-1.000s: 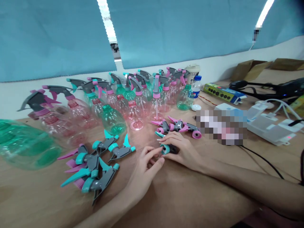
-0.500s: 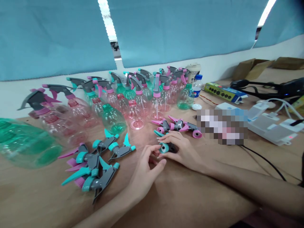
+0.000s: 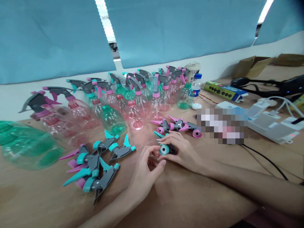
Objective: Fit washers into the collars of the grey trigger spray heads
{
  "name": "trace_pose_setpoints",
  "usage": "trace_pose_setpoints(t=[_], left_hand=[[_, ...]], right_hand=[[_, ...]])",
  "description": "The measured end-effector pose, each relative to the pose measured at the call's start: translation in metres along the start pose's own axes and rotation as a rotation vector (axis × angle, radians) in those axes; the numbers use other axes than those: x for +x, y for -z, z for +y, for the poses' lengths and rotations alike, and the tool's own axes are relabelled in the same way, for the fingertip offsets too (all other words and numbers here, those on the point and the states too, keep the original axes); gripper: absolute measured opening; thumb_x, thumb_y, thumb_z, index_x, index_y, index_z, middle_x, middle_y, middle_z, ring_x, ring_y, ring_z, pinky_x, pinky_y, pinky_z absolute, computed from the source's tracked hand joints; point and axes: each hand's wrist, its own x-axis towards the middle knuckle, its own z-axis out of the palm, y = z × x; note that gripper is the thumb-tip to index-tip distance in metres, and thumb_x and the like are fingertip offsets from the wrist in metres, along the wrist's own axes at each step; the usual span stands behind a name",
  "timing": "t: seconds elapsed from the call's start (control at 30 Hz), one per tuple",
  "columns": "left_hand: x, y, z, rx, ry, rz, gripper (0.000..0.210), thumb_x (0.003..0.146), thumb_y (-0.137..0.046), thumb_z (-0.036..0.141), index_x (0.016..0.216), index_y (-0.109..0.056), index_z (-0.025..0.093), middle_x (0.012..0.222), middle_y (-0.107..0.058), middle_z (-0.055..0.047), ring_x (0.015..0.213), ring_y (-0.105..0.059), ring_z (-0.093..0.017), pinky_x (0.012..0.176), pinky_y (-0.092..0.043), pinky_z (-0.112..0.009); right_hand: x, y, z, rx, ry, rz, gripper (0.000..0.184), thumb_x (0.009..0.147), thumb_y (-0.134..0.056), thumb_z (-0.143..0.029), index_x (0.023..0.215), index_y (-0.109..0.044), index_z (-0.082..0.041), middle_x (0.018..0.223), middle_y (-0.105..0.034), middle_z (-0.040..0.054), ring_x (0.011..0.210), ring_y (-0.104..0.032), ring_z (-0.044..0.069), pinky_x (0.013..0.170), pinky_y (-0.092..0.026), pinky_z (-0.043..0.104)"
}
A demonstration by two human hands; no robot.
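Note:
My right hand [image 3: 181, 148] is closed around a trigger spray head with a teal screw collar [image 3: 163, 149]. The collar's round opening faces me, and the fingers hide much of the grey body. My left hand [image 3: 147, 167] is close by on the left, fingers curved and thumb apart, with a fingertip at the collar's edge. Just beyond the hands lie several pink-and-grey spray heads [image 3: 176, 124]. To the left of my left hand is a loose pile of teal-and-grey spray heads [image 3: 102, 180], with some pink ones partly hidden underneath.
Clear pink and green bottles stand behind, several with spray heads fitted, such as a pink one [image 3: 156, 103]. A large green bottle [image 3: 30, 145] is at far left. On the right are a blurred-out patch [image 3: 220, 126], a white power strip [image 3: 270, 126] and a yellow-blue box [image 3: 225, 91].
The collar's opening has turned slightly more toward me in my right hand. Both hands stay in nearly the same place, and the view has shifted a little.

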Motion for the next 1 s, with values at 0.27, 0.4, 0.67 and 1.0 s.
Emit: trace_pose_setpoints(t=[0.27, 0.4, 0.67, 1.0], left_hand=[[0.0047, 0.0024, 0.0007, -0.1, 0.042, -0.02, 0.01, 0.084, -0.054, 0.024, 0.093, -0.053, 0.019, 0.088, -0.053, -0.002, 0.078, -0.051, -0.015, 0.066, -0.043, -0.026], [0.005, 0.0029, 0.0009, -0.106, 0.071, -0.042, 0.014, 0.086, -0.053, 0.032, 0.085, -0.052, 0.018, 0.082, -0.051, 0.0, 0.069, -0.047, -0.013, 0.059, -0.038, -0.024], [0.0029, 0.0049, 0.0032, 0.068, 0.024, -0.027, 0.018, 0.089, -0.052, 0.035, 0.085, -0.057, 0.018, 0.08, -0.054, -0.001, 0.071, -0.05, -0.014, 0.06, -0.037, -0.026], [0.0017, 0.008, 0.0, 0.099, -0.154, 0.121, 0.015, 0.089, -0.057, 0.028, 0.079, -0.063, 0.019, 0.082, -0.055, 0.0, 0.071, -0.054, -0.011, 0.058, -0.045, -0.021]], right_hand=[[-0.003, -0.0025, -0.0021, 0.041, 0.045, -0.066, 0.022, 0.081, -0.068, -0.028, 0.099, -0.058, -0.022, 0.106, -0.067, 0.0042, 0.104, -0.06, 0.02, 0.1, -0.037, 0.044], [-0.0028, -0.0021, -0.0029, 0.054, 0.054, -0.089, 0.022, 0.081, -0.068, -0.031, 0.098, -0.058, -0.021, 0.103, -0.068, 0.0038, 0.101, -0.06, 0.02, 0.099, -0.039, 0.044], [-0.0029, -0.0018, -0.0012, 0.06, 0.02, -0.069, 0.022, 0.08, -0.069, -0.034, 0.096, -0.06, -0.022, 0.103, -0.068, 0.0052, 0.103, -0.059, 0.022, 0.093, -0.044, 0.042], [-0.0012, 0.0007, -0.0029, 0.202, -0.072, -0.047, 0.031, 0.072, -0.075, -0.036, 0.097, -0.062, -0.022, 0.102, -0.068, 0.0037, 0.104, -0.06, 0.021, 0.092, -0.047, 0.038]])
